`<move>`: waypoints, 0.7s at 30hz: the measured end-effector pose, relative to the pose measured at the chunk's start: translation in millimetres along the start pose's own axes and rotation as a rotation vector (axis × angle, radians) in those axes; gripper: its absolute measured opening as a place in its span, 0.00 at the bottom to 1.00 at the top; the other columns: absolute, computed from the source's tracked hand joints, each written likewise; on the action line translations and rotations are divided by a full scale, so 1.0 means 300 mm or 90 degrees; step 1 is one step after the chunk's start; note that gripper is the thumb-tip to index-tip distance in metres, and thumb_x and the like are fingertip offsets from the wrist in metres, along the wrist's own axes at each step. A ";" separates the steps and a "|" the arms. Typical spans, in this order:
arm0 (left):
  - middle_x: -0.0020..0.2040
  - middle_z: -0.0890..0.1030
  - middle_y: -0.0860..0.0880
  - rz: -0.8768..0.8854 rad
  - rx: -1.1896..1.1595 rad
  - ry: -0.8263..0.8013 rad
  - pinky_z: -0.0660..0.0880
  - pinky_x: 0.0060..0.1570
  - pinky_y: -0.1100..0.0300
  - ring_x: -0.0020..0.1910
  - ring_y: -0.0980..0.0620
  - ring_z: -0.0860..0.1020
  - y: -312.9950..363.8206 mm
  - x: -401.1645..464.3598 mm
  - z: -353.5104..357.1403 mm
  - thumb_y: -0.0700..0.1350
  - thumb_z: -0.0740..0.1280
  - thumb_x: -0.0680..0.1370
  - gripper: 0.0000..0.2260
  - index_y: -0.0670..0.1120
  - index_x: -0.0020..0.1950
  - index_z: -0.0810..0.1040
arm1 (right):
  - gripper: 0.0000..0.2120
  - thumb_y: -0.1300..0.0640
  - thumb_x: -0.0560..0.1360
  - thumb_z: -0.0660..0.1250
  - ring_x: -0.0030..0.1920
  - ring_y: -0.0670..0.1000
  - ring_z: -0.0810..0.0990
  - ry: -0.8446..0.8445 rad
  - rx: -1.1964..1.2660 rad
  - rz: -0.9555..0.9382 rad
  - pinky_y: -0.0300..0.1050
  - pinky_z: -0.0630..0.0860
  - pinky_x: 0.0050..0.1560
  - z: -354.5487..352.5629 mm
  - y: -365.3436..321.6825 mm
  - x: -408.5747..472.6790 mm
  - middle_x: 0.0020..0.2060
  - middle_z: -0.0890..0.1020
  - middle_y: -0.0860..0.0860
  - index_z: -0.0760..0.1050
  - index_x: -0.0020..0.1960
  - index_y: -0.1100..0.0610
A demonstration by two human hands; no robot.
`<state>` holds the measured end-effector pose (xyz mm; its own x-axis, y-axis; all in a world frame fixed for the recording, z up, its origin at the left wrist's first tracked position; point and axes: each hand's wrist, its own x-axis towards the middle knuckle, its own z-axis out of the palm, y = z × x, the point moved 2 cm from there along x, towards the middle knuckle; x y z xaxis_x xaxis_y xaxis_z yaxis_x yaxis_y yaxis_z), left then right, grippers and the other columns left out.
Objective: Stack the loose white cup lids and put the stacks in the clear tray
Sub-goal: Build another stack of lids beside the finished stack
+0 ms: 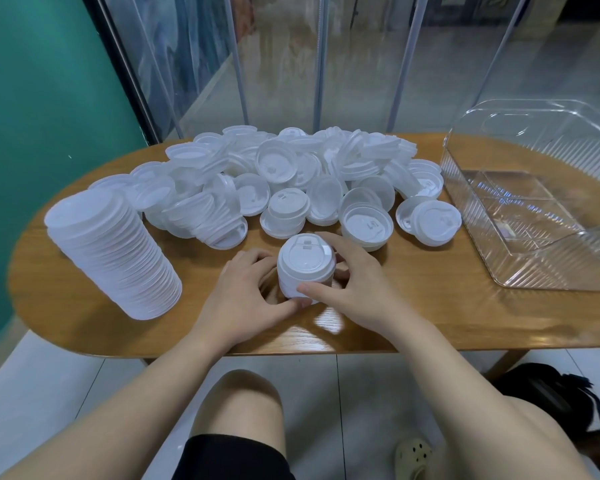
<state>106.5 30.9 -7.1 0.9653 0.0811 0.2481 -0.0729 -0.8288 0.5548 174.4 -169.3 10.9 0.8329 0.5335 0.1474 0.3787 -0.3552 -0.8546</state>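
Nearest the camera are the person's bare knees, black shorts and a pale perforated clog [413, 457] on the tiled floor, with a black bag [551, 396] lying to the right under the table edge. Both forearms reach forward onto the oval wooden table [430, 317]. The left hand [246, 289] and the right hand [354, 282] close in from either side on a short stack of lids [305, 268] standing upright near the front edge; the fingers of each hand curl round its sides, the left thumb touching the base and the right thumb pressed against the front of the stack. To the left, a tall stack [115, 254] of nested white lids leans over on the table, well apart from the hands. Just behind the hands spreads the loose pile of white cup lids [278, 174], some face up, some inverted, several partly nested in short rows. At the right end of the table sits the clear tray [534, 271], with ribbed walls; a small pale item lies on its floor, too faint to identify. Beyond the table stand glass panels with grey frames and a teal wall on the left.
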 end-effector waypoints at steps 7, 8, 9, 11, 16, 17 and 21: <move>0.57 0.74 0.64 -0.005 -0.003 0.000 0.73 0.61 0.54 0.59 0.60 0.72 -0.002 -0.001 0.001 0.73 0.71 0.68 0.29 0.60 0.62 0.82 | 0.41 0.42 0.69 0.80 0.65 0.36 0.73 -0.025 -0.025 0.017 0.40 0.73 0.67 -0.011 0.003 -0.002 0.67 0.75 0.36 0.66 0.78 0.41; 0.57 0.74 0.64 -0.006 -0.007 0.003 0.73 0.61 0.55 0.59 0.60 0.72 -0.002 -0.001 0.002 0.73 0.71 0.67 0.28 0.60 0.62 0.82 | 0.42 0.42 0.69 0.80 0.65 0.35 0.73 -0.025 -0.026 0.017 0.37 0.73 0.66 -0.011 0.003 -0.003 0.67 0.75 0.36 0.66 0.78 0.41; 0.57 0.74 0.65 -0.006 -0.008 0.003 0.73 0.61 0.56 0.59 0.61 0.71 -0.004 -0.001 0.004 0.74 0.71 0.67 0.28 0.60 0.62 0.82 | 0.42 0.42 0.70 0.80 0.65 0.34 0.73 -0.023 -0.024 0.018 0.33 0.72 0.64 -0.014 0.002 -0.003 0.67 0.75 0.36 0.65 0.78 0.41; 0.57 0.74 0.65 -0.009 -0.005 0.001 0.72 0.61 0.57 0.60 0.62 0.71 -0.006 0.001 0.005 0.74 0.72 0.68 0.30 0.60 0.64 0.81 | 0.40 0.42 0.71 0.79 0.63 0.31 0.73 -0.005 -0.009 0.021 0.26 0.72 0.57 -0.024 -0.004 -0.001 0.65 0.75 0.35 0.65 0.78 0.42; 0.57 0.73 0.65 -0.011 -0.001 -0.003 0.71 0.61 0.57 0.59 0.61 0.71 -0.006 0.000 0.004 0.72 0.73 0.68 0.30 0.59 0.66 0.80 | 0.33 0.39 0.74 0.74 0.60 0.35 0.75 0.022 -0.035 0.017 0.31 0.73 0.55 -0.030 -0.008 0.007 0.63 0.76 0.37 0.71 0.76 0.44; 0.57 0.73 0.65 -0.011 -0.002 -0.003 0.71 0.61 0.57 0.59 0.61 0.71 -0.005 -0.001 0.004 0.72 0.73 0.68 0.30 0.59 0.66 0.80 | 0.31 0.40 0.74 0.75 0.60 0.35 0.75 0.019 -0.038 0.018 0.31 0.72 0.54 -0.027 -0.008 0.007 0.63 0.77 0.37 0.72 0.74 0.44; 0.58 0.73 0.65 -0.015 0.000 -0.007 0.72 0.61 0.56 0.59 0.61 0.71 -0.004 0.001 0.002 0.72 0.73 0.68 0.30 0.59 0.66 0.80 | 0.29 0.42 0.74 0.76 0.58 0.32 0.74 0.011 -0.032 0.020 0.24 0.72 0.52 -0.037 -0.008 0.006 0.60 0.76 0.35 0.73 0.72 0.42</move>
<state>107.0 31.6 -8.3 0.9695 0.0944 0.2261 -0.0503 -0.8265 0.5607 179.7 -175.9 18.7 0.8517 0.5079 0.1293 0.3710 -0.4102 -0.8331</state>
